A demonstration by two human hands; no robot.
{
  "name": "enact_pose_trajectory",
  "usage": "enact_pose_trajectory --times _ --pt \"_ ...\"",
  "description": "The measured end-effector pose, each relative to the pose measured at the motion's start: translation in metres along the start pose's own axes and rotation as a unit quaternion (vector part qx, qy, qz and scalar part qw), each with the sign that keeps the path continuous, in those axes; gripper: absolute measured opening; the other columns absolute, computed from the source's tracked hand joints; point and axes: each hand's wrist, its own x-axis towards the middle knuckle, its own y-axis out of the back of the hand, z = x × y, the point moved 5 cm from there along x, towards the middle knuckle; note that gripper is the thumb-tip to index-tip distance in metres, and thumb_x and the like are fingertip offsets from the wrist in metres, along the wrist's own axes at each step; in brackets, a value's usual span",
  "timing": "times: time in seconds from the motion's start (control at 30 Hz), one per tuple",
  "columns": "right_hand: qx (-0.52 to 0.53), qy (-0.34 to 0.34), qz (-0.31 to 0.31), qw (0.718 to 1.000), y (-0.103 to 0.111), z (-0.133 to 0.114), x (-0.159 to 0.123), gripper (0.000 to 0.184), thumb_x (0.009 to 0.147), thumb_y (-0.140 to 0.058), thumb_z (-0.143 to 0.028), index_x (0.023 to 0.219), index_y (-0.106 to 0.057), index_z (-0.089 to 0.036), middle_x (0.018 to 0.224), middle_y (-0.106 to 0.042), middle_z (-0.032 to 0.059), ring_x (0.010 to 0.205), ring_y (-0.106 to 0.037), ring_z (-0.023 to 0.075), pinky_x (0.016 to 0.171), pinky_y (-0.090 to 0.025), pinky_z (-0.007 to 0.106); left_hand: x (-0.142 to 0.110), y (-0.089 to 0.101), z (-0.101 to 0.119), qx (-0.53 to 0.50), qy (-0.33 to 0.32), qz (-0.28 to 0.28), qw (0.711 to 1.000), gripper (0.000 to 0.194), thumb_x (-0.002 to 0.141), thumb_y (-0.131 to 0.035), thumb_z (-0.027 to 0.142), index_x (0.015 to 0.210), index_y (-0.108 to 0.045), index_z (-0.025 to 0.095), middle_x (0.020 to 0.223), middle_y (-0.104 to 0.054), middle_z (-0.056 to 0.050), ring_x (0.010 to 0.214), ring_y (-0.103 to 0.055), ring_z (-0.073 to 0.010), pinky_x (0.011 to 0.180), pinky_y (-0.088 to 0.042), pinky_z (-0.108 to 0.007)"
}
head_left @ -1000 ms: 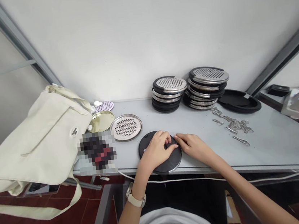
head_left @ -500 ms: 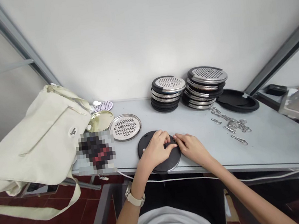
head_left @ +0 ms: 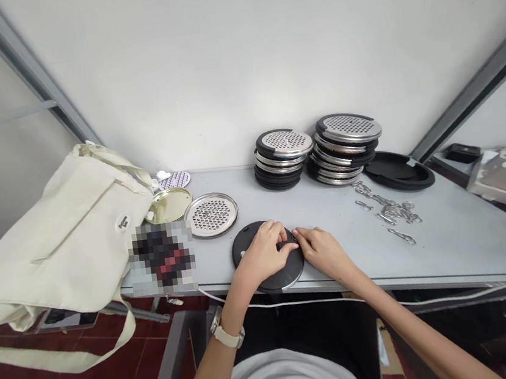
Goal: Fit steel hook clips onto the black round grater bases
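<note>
A round black disc [head_left: 251, 246] lies at the near edge of the grey table [head_left: 448, 239]. My left hand [head_left: 264, 253] rests on top of it, fingers curled over its right side and pressing it down. My right hand [head_left: 321, 250] meets it at the disc's right edge, fingertips pinched together on something small that I cannot make out. A perforated round metal plate [head_left: 212, 215] lies just behind and left of the disc.
Two stacks of black-and-metal discs [head_left: 283, 158] [head_left: 344, 148] stand at the back by the wall, a black ring-shaped piece [head_left: 398, 173] beside them. Several small metal clips [head_left: 387, 209] lie scattered to the right. A cream cloth bag [head_left: 63, 237], a gold lid [head_left: 170, 204] and a blurred-out item sit left.
Both hands stay on the black disc with only tiny finger shifts. The view has drifted slightly.
</note>
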Motion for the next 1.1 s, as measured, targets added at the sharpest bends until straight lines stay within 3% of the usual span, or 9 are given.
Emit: enact_pose_trajectory --times 0.7,1.1 --pt "-0.018 0.036 0.016 0.999 -0.0004 0.0017 -0.0059 0.032 0.093 -0.029 -0.022 0.072 -0.053 -0.02 0.064 -0.063 0.0037 0.063 -0.058 0.0175 0.063 -0.033 0.026 -0.0006 -0.0002 0.0019 -0.004 0.01 0.001 1.0 0.017 0.08 -0.062 0.025 0.076 -0.046 0.019 0.083 -0.05 -0.001 0.084 -0.049 -0.017 0.076 -0.042 -0.03" --pt "0.037 0.045 -0.001 0.998 0.0016 0.0069 -0.0077 0.032 0.094 -0.028 -0.026 0.071 -0.049 -0.021 0.064 -0.059 0.0021 0.065 -0.056 0.0172 0.063 -0.034 0.025 -0.0009 0.0008 0.0041 -0.013 0.018 -0.002 1.0 0.017 0.081 -0.061 0.026 0.076 -0.046 0.02 0.084 -0.05 -0.002 0.084 -0.049 -0.0175 0.077 -0.042 -0.031"
